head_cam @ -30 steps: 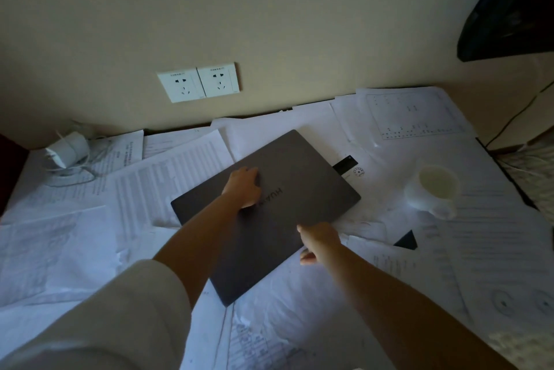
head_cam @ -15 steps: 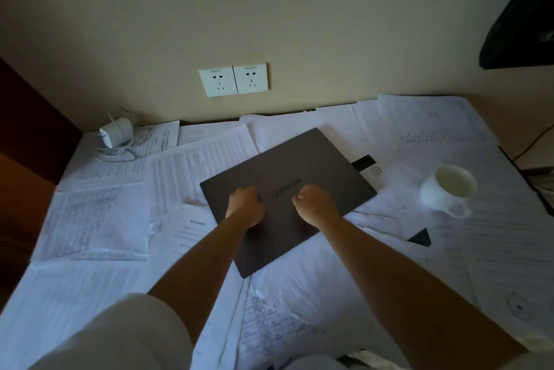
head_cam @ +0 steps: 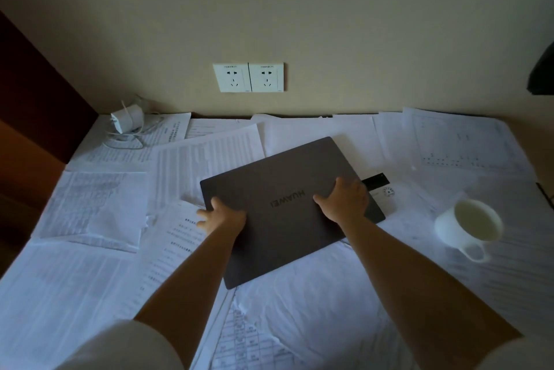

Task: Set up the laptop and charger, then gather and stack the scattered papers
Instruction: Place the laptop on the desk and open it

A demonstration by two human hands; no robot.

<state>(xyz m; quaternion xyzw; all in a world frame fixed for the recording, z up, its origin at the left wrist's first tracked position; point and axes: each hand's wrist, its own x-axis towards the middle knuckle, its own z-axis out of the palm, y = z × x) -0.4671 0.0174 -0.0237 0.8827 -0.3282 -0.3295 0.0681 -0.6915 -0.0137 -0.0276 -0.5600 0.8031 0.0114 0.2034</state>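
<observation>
Your 2 hands, left (head_cam: 223, 217) and right (head_cam: 344, 201), grip opposite edges of the shut laptop (head_cam: 287, 207), which hides the papers (head_cam: 99, 276) beneath; their print is unreadable.

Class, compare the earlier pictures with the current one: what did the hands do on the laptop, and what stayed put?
Both hands slid apart from the lid's middle: the left hand to the laptop's left edge, the right hand towards its right edge. The laptop stays closed; cup and charger are unmoved.
</observation>
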